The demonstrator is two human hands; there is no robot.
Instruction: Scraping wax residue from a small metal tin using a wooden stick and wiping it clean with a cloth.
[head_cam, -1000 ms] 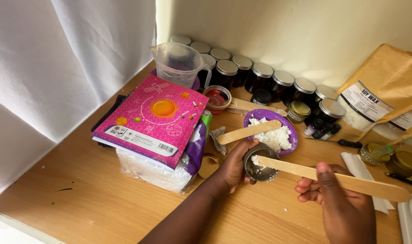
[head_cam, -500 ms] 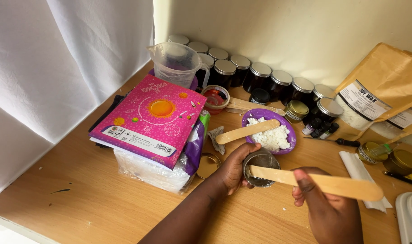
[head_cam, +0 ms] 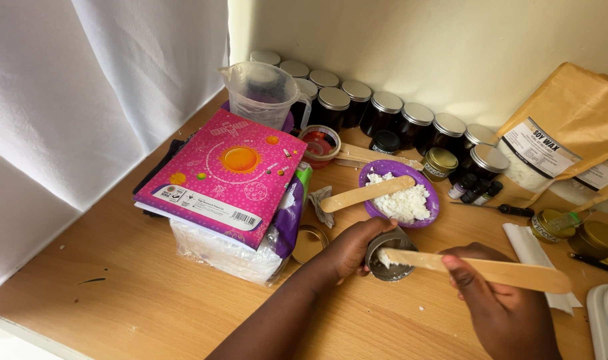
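Observation:
My left hand (head_cam: 352, 248) grips a small metal tin (head_cam: 390, 259) on the wooden table (head_cam: 150, 307). My right hand (head_cam: 497, 300) holds a flat wooden stick (head_cam: 477, 267), its tip carrying a bit of white flakes into the tin. Just behind the tin stands a purple bowl (head_cam: 429, 208) of white flakes, with a second wooden stick (head_cam: 367, 193) lying across its rim.
A pink book (head_cam: 224, 177) lies on a plastic bag at left. A clear measuring jug (head_cam: 260, 93) and a row of dark lidded jars (head_cam: 390, 113) line the wall. A brown paper pouch (head_cam: 564, 127), small tins (head_cam: 440, 163) and a white tissue (head_cam: 530, 250) sit at right.
My right hand and its stick have shifted slightly, the tip now dipping into the tin. My left hand stays on the tin.

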